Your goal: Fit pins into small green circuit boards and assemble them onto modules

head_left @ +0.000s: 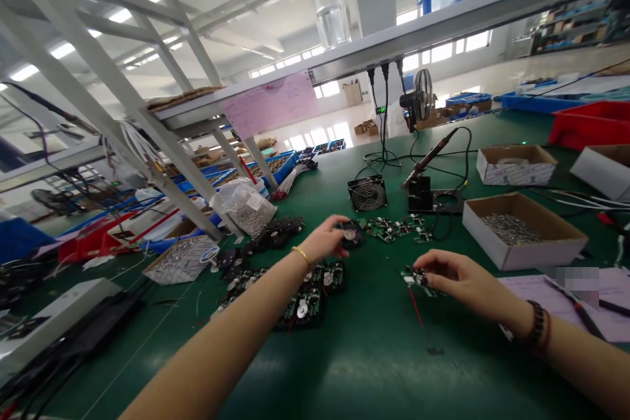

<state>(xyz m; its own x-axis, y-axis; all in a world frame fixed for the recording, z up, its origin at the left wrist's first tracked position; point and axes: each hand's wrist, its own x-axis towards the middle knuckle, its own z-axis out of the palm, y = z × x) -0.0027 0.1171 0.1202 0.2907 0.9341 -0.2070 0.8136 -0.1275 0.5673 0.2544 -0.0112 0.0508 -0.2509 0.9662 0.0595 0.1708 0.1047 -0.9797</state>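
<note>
My left hand (325, 239) reaches forward over the green table (374, 354) and its fingers close on a black part with a silver disc (351, 234). My right hand (457, 277) rests on the table and pinches a small green circuit board (412, 277) with a red wire trailing toward me. More green boards (394, 228) lie just beyond both hands. A cluster of black and green assemblies (315, 292) sits under my left forearm.
An open cardboard box of small metal parts (522, 231) stands to the right, another box (514, 164) behind it. A small black fan (367, 193) and a soldering iron on its stand (427, 170) sit further back. Bags of parts, bins and a white rack fill the left.
</note>
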